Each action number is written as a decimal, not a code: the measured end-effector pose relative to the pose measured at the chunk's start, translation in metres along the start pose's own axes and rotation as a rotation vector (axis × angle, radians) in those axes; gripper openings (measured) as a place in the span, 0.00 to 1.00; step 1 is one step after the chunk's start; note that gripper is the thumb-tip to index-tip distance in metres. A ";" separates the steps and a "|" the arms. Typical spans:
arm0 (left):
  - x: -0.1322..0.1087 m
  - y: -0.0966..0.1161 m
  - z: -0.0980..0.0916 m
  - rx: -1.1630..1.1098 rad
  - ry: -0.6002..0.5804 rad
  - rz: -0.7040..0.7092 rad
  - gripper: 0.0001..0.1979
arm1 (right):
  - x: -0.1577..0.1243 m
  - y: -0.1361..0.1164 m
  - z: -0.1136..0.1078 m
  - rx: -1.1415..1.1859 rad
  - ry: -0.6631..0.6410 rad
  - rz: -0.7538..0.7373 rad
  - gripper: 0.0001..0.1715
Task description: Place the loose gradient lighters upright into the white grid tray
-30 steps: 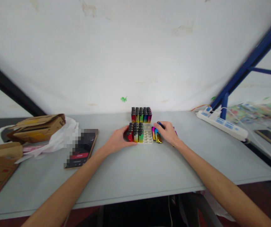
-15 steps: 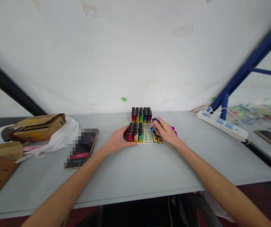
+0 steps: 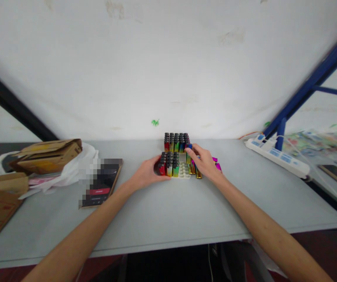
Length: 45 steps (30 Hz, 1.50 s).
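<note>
A white slotted tray [image 3: 183, 170] sits mid-table, its left part filled with several upright colourful lighters [image 3: 168, 164]. My left hand [image 3: 147, 173] is wrapped round the tray's left side. My right hand [image 3: 204, 163] pinches a blue lighter [image 3: 189, 149] above the tray's far right corner. Several loose lighters [image 3: 193, 169] lie flat beside the tray under my right hand, with pink ones [image 3: 217, 164] past my wrist. A second full tray of lighters [image 3: 176, 142] stands just behind.
A phone-like dark box [image 3: 102, 182] lies left of the tray. Cardboard boxes [image 3: 49, 156] and a white plastic bag [image 3: 68, 172] crowd the left end. A white power strip [image 3: 277, 157] lies at the right by a blue metal frame [image 3: 300, 96]. A white wall backs the table.
My right hand picked a blue lighter from the loose pile and carried it up and left towards the tray's far right corner. My left hand stayed on the tray.
</note>
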State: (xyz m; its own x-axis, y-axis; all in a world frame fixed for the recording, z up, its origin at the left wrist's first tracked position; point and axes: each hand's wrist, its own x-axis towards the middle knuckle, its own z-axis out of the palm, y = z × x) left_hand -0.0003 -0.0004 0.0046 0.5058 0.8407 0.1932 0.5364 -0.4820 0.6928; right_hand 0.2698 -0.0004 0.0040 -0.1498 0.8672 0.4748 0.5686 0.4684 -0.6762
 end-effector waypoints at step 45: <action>0.000 0.001 0.000 0.008 0.008 -0.016 0.43 | -0.002 0.016 -0.021 -0.394 -0.315 0.000 0.24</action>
State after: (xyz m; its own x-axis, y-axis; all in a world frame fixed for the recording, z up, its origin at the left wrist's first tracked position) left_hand -0.0004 -0.0010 0.0051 0.4918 0.8503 0.1876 0.5501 -0.4704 0.6900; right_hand 0.2959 0.0019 0.0044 -0.3524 0.9043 0.2411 0.8214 0.4223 -0.3835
